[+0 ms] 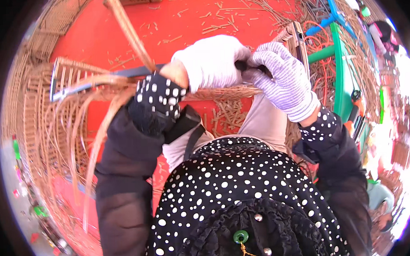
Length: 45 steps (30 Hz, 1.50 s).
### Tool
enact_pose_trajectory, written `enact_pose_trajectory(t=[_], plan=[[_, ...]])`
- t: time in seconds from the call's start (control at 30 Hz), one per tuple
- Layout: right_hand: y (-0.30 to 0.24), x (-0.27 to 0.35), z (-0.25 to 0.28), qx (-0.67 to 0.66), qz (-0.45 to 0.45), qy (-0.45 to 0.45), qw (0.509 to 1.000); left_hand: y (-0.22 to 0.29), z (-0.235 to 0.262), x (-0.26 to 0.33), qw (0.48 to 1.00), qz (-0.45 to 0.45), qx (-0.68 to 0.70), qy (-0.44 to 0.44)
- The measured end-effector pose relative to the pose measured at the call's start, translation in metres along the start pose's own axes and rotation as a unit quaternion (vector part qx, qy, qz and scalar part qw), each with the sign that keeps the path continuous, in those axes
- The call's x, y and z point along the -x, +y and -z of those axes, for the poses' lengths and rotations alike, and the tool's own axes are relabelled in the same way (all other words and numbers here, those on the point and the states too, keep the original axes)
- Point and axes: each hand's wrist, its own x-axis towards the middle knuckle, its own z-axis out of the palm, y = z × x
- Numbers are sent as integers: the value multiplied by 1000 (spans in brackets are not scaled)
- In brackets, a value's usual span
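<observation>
Both hands wear pale striped knit gloves and meet in front of me over a long wicker-woven frame (61, 83). My left hand (214, 62) is closed, its fingers curled toward the right hand and mostly hidden. Bent fingers and thumb of my right hand (282, 78) are pinched together close to the left fingertips. A small dark piece (241, 65) shows between the hands; I cannot make out what it is. Long brown wicker strips (131, 33) stick out past my left wrist, and others trail down beside my left forearm.
Cut strip pieces (231, 113) litter the red floor covering (165, 14). A green plastic stool or rack (341, 73) stands at the right, near orange cord (316, 29) and a blue frame (332, 10). Woven wicker panels (37, 120) stand along the left.
</observation>
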Motion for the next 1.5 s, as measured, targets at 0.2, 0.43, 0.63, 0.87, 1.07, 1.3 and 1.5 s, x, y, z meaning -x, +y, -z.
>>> enact_pose_trajectory(t=[0.2,0.43,0.63,0.87,1.07,1.3,1.5], plan=[[-8,-11,-3,-47,-26,-33,998,-13,23,-5,953,130,181,-207],[7,-24,4,-141,-252,-142,947,23,-31,72,925,-15,-13,380],[9,-30,6,-268,-287,-173,903,3,-101,72,926,61,-117,354],[7,-35,7,-271,-313,-198,888,-2,-131,66,916,45,113,382],[11,-34,7,-286,-293,-226,884,35,-83,66,872,120,365,305],[19,-19,-3,-238,-136,-156,949,78,-45,78,880,86,408,226],[-17,4,0,7,-139,-74,988,47,13,17,960,-36,-16,276]])
